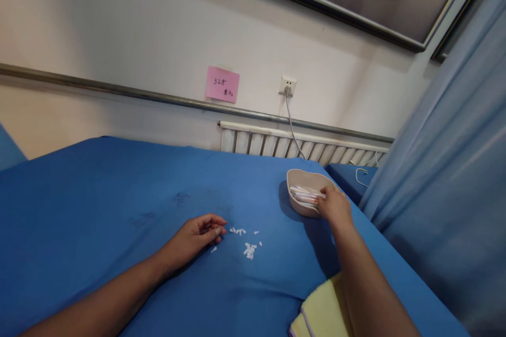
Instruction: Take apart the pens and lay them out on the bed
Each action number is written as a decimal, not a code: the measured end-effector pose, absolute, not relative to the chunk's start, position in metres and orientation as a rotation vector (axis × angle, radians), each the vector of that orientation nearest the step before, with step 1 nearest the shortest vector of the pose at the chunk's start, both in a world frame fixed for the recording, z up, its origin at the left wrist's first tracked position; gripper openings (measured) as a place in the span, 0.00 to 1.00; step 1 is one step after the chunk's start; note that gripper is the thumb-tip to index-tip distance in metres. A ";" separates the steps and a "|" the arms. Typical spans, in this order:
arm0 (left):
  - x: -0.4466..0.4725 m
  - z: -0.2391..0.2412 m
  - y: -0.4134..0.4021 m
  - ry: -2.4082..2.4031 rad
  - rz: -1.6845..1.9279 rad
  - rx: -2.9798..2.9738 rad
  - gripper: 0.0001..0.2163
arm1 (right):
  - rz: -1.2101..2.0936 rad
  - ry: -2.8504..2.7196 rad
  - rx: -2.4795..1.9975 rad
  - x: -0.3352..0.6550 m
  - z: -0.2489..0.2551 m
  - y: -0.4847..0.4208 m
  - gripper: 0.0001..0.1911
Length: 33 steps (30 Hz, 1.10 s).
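My left hand (201, 234) rests on the blue sheet (130, 189), fingers loosely curled and apart, with nothing seen in them. Just right of its fingertips lie several small white tapered pieces (237, 231), and a denser cluster of white pieces (250, 250) sits a little nearer to me. One single white piece (214, 249) is below the thumb. My right hand (334, 205) reaches over the rim of a beige container (306, 175). Its fingers are closed on the end of a clear packet of white sticks (304, 196) inside; the fingertips are partly hidden.
A folded yellow towel (326, 308) lies under my right forearm. Behind the bed are a metal rail (158, 96), a white radiator (256, 142) and a socket (287, 86) with a plugged-in cable. A pink note (222, 84) is on the wall. A blue curtain (446, 142) hangs at right.
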State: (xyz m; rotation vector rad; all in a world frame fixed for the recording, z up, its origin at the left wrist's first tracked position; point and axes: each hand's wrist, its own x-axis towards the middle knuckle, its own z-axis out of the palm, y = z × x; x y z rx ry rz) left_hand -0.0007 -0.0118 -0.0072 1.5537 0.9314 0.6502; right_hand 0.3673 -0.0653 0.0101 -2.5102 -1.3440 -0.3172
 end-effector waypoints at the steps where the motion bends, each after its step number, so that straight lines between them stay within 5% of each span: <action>1: -0.001 -0.007 -0.012 0.929 0.649 1.553 0.17 | -0.321 -1.324 -2.520 0.367 0.011 -0.066 0.15; 16: 0.001 -0.011 -0.011 0.919 0.583 1.678 0.14 | -0.333 -1.420 -2.266 0.344 0.011 -0.062 0.13; 27: 0.004 -0.020 -0.002 0.882 0.576 1.903 0.12 | -0.329 -2.133 -1.839 0.192 0.007 -0.069 0.12; 33: 0.004 -0.028 -0.003 0.835 0.637 2.128 0.10 | 0.019 -2.055 -1.844 0.163 -0.017 -0.045 0.12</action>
